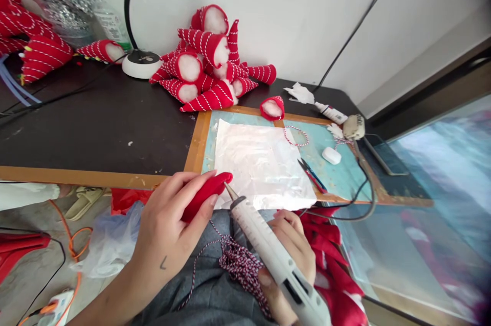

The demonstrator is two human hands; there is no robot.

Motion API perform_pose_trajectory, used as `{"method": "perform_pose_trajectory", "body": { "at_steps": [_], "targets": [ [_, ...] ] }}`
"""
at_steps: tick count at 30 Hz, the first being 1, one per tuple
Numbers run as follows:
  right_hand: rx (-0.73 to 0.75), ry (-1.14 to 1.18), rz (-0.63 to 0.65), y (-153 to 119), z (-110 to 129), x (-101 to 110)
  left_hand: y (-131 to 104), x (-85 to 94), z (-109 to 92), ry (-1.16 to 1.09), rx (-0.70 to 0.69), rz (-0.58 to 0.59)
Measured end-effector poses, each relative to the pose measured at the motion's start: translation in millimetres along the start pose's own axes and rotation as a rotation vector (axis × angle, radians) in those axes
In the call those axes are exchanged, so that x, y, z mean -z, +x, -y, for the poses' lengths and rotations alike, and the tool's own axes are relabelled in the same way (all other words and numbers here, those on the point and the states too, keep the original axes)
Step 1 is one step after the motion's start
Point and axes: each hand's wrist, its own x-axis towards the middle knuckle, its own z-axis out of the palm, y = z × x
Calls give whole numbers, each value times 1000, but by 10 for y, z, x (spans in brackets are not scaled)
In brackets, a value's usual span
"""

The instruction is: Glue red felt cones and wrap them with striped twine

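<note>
Think of a clock with the soft red cloth piece (203,194) at its middle. It is up in the air by the near edge of the dark brown counter (153,132).

On my grey cloth lap (210,285), at five o'clock, is a messy bundle of red-and-white twisted string (243,264). At four o'clock my right hand (297,252) has its fingers curled around a fat white tool with a thin metal tip (268,247), which looks like a glue gun. The tip is at the cloth's edge, at three o'clock; I can't tell if it touches.

My left hand (166,218) is at eight o'clock, thumb on one side and fingers on the other, pinching the red cloth. I think it is light and squishy, easy to bend and not slippery. The best place to hold is along its sides, away from that tip, which may be hot.

Farther off, at two o'clock, lies a wrinkly white paper sheet (257,157). Way back at twelve is a heap of red striped cones with fluffy white stuffing (213,93).
</note>
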Motion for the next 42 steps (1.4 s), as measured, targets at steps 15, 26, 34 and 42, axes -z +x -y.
{"method": "perform_pose_trajectory", "body": {
  "at_steps": [15, 26, 34, 42],
  "targets": [
    [-33, -24, 142, 1, -76, 113, 20, -29, 3, 46, -25, -24],
    [-51, 3, 116, -18, -52, 70, 15, -20, -6, 65, -30, -31],
    [16, -60, 82, 70, -40, 96, 27, -31, -20, 60, -37, -32],
    [7, -62, 39, -7, -53, 37, 28, -29, -34, 73, -45, -37]
  ]
}}
